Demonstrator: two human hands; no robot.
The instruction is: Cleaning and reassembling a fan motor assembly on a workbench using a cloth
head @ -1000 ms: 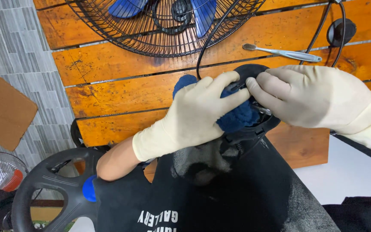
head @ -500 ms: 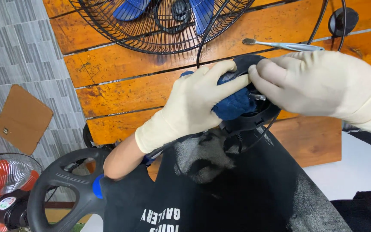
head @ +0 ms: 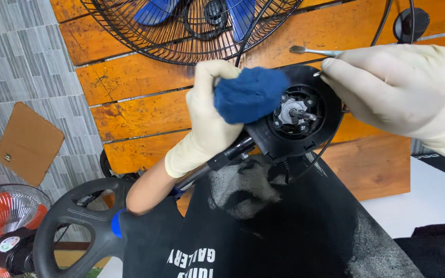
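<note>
Since the earlier frame, both hands have drawn apart, baring the motor housing [head: 297, 116] and its shaft [head: 298, 114]. Behind, the wooden table [head: 140, 103] fills the view, its near edge at 6 o'clock of the housing; a fan grille [head: 181, 31] crowds 12 o'clock, while open room lies at 9 o'clock over grey tiles [head: 16, 62]. At 9 o'clock of the housing, the left hand [head: 209, 116] clutches a blue cloth [head: 251, 95] against its rim. At 2 o'clock, the right hand [head: 403, 90] pinches a thin metal tool [head: 315, 51], touching the rim.
</note>
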